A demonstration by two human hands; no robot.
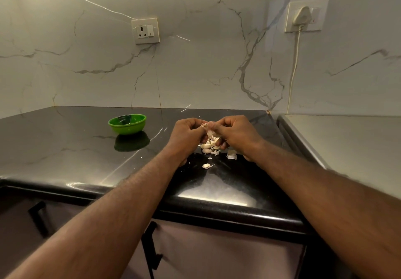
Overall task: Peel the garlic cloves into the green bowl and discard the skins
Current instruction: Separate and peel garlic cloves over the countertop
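Some garlic [209, 132] is held above the dark desk [65, 148] between both hands. It is enclosed by the left hand [188, 136] from one side and by the right hand [237, 136] from the other. Each grip is closed tight on the garlic, with thumbs and fingertips brought together near its top. Whether skin is being pulled away cannot be told.

Directly below, a small heap of cloves and skins [208, 146] is seen lying on the desk. A loose clove [206, 166] is found nearer the front edge, and a pale scrap [231, 156] beside the right wrist.

The green bowl [128, 129] is set well apart to the left, nearer the wall; its contents cannot be made out. A wall socket [145, 30] is fixed above it, and a white plug [303, 16] with its cord is seen farther right.
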